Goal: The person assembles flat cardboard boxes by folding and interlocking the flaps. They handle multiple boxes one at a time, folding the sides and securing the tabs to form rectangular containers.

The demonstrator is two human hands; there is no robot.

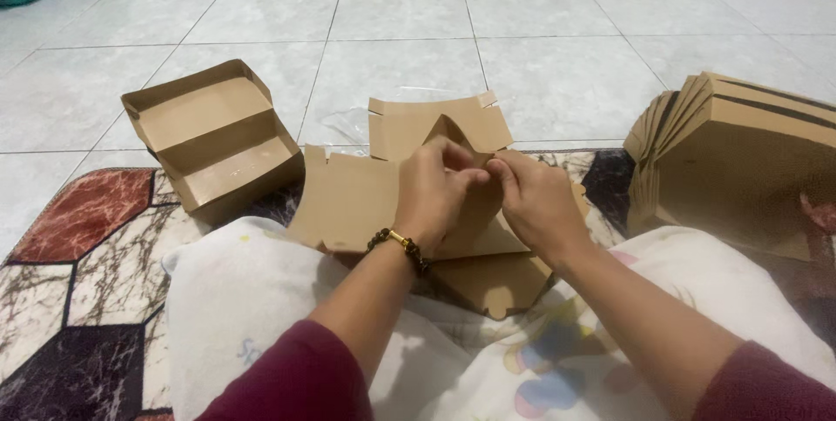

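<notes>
Both hands meet over the lap on a flat brown cardboard box blank [366, 199], half folded. The left hand [433, 195], with a dark bead bracelet [401, 247] at its wrist, has its grip pinched shut on a flap; the right hand [535, 199] pinches the same fold. Left of the blank sits a finished open brown cardboard box [213, 138]; right of it leans a stack of flat brown cardboard blanks [740, 155].

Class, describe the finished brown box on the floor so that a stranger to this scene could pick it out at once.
Start at the patterned mat where it meets the pale tiled floor, on the left side. There stands the open brown cardboard box, lid tipped back. Unlike the flat cardboard piece in the hands and the stack of flat blanks at right, it is already folded into shape.
</notes>
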